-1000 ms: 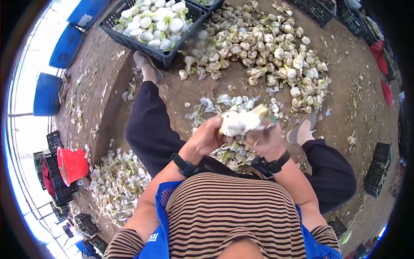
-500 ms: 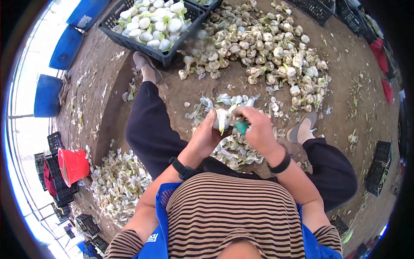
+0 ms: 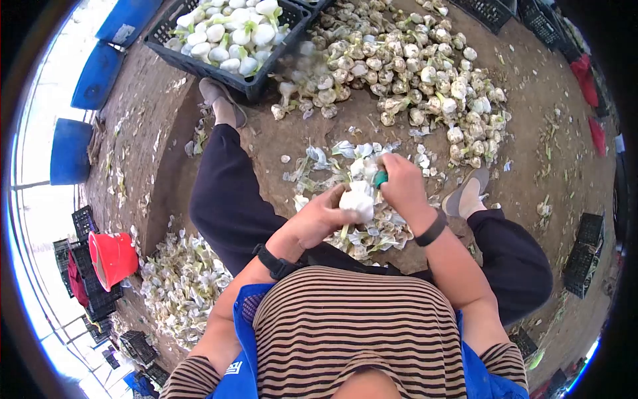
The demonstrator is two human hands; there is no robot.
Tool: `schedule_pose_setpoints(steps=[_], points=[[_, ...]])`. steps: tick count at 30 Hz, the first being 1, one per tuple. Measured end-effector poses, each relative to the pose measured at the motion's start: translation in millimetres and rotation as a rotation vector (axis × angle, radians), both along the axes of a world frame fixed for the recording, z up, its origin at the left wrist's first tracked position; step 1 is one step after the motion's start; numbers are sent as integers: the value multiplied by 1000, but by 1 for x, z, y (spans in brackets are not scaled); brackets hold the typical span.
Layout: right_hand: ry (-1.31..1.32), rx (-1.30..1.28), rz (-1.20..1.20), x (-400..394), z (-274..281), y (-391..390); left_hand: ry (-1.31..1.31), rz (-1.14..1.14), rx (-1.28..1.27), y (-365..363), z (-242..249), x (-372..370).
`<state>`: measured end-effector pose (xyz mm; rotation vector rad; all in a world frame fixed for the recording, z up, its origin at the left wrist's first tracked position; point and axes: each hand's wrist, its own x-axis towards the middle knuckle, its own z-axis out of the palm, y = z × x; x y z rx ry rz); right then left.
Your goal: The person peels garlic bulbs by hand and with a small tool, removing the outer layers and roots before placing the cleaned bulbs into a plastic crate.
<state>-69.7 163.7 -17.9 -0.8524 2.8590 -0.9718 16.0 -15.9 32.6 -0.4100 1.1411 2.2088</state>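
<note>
My left hand is closed around a white garlic bulb, held over a litter of peeled skins between my legs. My right hand grips a small tool with a green handle, just right of the bulb and slightly beyond it. The working end of that tool is not clear to see. Pale garlic skin shows between the bulb and my right fingers. Beneath both hands lie loose papery garlic skins.
A black crate of cleaned white garlic bulbs stands ahead on the left. Beside it spreads a large heap of unpeeled garlic. More skins are piled at my left, near a red bucket. Blue barrels line the left side.
The bulb has turned in my left hand and now shows a broad white side. My right hand has moved slightly up and right, drawing away from the bulb with the green-handled tool.
</note>
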Motion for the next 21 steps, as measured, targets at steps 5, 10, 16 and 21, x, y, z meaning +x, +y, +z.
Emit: schedule_pose_setpoints(steps=[5,10,16,21], points=[[-594,658,185,-10,9,27,159,46,-279,-2,-7,0],[-870,-612,136,11,30,16,278,96,-440,5,-10,-1],[-1340,-1077,-227,12,21,12,787,-66,-958,11,16,-3],[-894,-529,-35,15,-58,10,74,303,-327,2,2,-34]])
